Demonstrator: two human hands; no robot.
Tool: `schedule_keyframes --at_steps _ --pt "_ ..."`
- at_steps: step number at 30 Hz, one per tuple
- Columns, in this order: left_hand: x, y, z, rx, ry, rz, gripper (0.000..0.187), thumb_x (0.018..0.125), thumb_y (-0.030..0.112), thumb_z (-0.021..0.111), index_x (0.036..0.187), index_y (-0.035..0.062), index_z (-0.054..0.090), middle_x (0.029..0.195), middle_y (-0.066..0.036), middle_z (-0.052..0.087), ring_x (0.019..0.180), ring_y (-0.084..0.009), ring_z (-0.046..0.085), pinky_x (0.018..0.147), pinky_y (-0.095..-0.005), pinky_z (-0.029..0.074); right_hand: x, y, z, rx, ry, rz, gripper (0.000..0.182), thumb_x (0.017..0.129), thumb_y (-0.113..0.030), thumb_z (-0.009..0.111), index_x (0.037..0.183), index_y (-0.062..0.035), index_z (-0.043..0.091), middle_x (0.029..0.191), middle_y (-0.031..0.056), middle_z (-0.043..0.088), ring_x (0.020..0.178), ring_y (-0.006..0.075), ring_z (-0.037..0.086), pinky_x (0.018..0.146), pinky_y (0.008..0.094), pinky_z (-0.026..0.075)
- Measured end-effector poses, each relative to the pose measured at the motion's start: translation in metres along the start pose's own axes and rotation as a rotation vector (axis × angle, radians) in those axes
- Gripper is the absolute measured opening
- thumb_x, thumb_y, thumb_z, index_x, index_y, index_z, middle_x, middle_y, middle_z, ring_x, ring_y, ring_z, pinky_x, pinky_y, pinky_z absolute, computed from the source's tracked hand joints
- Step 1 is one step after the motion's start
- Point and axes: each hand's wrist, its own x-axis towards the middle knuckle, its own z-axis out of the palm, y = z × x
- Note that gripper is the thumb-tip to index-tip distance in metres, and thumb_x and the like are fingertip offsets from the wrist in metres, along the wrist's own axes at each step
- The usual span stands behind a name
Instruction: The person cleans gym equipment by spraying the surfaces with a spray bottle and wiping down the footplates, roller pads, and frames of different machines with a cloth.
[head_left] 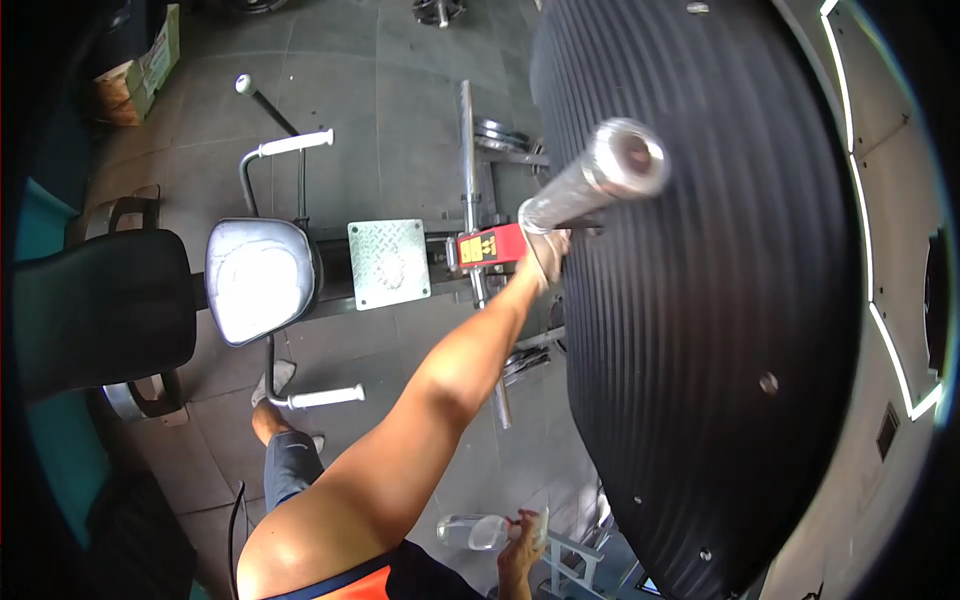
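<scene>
My left hand [555,249] is stretched out across the machine, closed on a pale cloth [541,262]. It presses the cloth around the lower end of a shiny metal peg [582,192], beside a red bracket [503,244] with a yellow label. The peg's near end is blurred and juts toward me, hiding part of the fingers. Low in the view, my right hand [519,550] is closed around the neck of a clear spray bottle [472,532], which lies sideways in the picture and has some red at its head.
A black ribbed panel [700,300] fills the right side. Left of the bracket are a metal tread plate [388,264], a seat pad [260,280], a dark backrest [100,310] and white-gripped handles [327,397]. Weight plates [500,134] sit beyond the frame. A cardboard box [140,75] stands at the upper left.
</scene>
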Motion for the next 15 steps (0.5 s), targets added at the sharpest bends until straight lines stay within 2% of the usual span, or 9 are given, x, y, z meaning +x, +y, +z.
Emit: schedule_keyframes --at_steps 2,4,5,6,8,9,11,14,15 --pt "-0.053 -0.007 -0.002 0.101 0.069 -0.106 0.018 0.1 0.028 0.051 0.091 0.0158 0.06 0.076 0.002 0.053 0.064 -0.0108 0.052 0.053 -0.0286 0.041 0.003 0.0 0.033 -0.151 -0.123 -0.17 0.021 0.094 -0.012 0.065 0.112 -0.0008 0.062 0.1 0.0092 0.065 0.087 0.0181 0.064 0.08 0.0357 0.056" --pt "-0.105 -0.009 -0.004 0.181 0.116 -0.2 0.018 0.101 0.024 0.05 0.096 0.0111 0.062 0.083 0.0 0.056 0.069 -0.0112 0.054 0.057 -0.028 0.045 0.014 -0.025 0.093 -0.137 -0.188 -0.133 0.017 0.094 -0.01 0.065 0.107 0.001 0.063 0.092 0.0074 0.065 0.08 0.0167 0.064 0.077 0.033 0.054" --pt "-0.128 -0.006 -0.005 0.183 0.103 -0.238 0.019 0.101 0.022 0.05 0.099 0.0087 0.063 0.086 0.0 0.058 0.072 -0.0113 0.056 0.059 -0.0276 0.047 0.027 -0.047 0.124 -0.03 -0.169 0.01 0.014 0.094 -0.007 0.064 0.105 0.0012 0.064 0.089 0.0073 0.065 0.075 0.0164 0.064 0.074 0.0323 0.054" --pt "-0.137 0.01 0.0 0.139 0.033 -0.244 0.02 0.102 0.02 0.049 0.102 0.0063 0.064 0.089 -0.001 0.059 0.074 -0.0115 0.057 0.06 -0.0273 0.05 0.051 -0.053 0.145 -0.133 -0.203 -0.089 0.013 0.092 -0.006 0.064 0.103 0.0012 0.065 0.088 0.0072 0.065 0.072 0.0158 0.064 0.07 0.0313 0.053" --pt "-0.136 0.067 0.022 -0.073 -0.34 -0.191 0.021 0.098 0.02 0.048 0.099 0.0039 0.061 0.087 -0.007 0.06 0.074 -0.0181 0.059 0.061 -0.0355 0.05 0.097 -0.073 0.187 -0.294 -0.27 -0.258 0.013 0.087 -0.002 0.06 0.098 0.0014 0.066 0.085 0.0072 0.064 0.066 0.0143 0.062 0.06 0.0291 0.049" --pt "-0.13 0.091 0.031 -0.08 -0.4 -0.144 0.021 0.094 0.022 0.053 0.1 0.0036 0.061 0.087 -0.007 0.061 0.074 -0.0178 0.06 0.063 -0.0351 0.052 0.121 -0.083 0.208 -0.191 -0.326 -0.341 0.016 0.084 -0.001 0.057 0.098 0.0022 0.065 0.084 0.0069 0.064 0.064 0.0131 0.06 0.059 0.0281 0.047" --pt "-0.106 0.129 0.056 0.083 -0.372 0.025 0.027 0.087 0.025 0.063 0.102 0.003 0.063 0.085 -0.007 0.064 0.075 -0.0173 0.063 0.065 -0.0344 0.054 0.154 -0.108 0.253 -0.162 -0.25 -0.442 0.017 0.084 0.0 0.056 0.098 0.002 0.065 0.089 0.007 0.065 0.064 0.0128 0.059 0.057 0.0268 0.05" --pt "-0.07 0.156 0.08 0.358 -0.288 0.233 0.043 0.075 0.03 0.078 0.105 0.0021 0.066 0.083 -0.007 0.069 0.076 -0.0165 0.068 0.069 -0.0332 0.057 0.202 -0.115 0.302 -0.243 -0.176 -0.582 0.016 0.084 -0.005 0.066 0.099 -0.0002 0.066 0.086 0.0068 0.067 0.074 0.0146 0.065 0.065 0.0313 0.055" --pt "-0.061 0.158 0.081 0.411 -0.253 0.243 0.049 0.071 0.031 0.083 0.106 0.0018 0.067 0.082 -0.007 0.071 0.077 -0.0162 0.07 0.071 -0.0328 0.059 0.224 -0.106 0.311 -0.419 -0.137 -0.823 0.02 0.082 -0.011 0.068 0.098 -0.0007 0.066 0.086 0.0117 0.071 0.075 0.0243 0.07 0.069 0.0377 0.055"
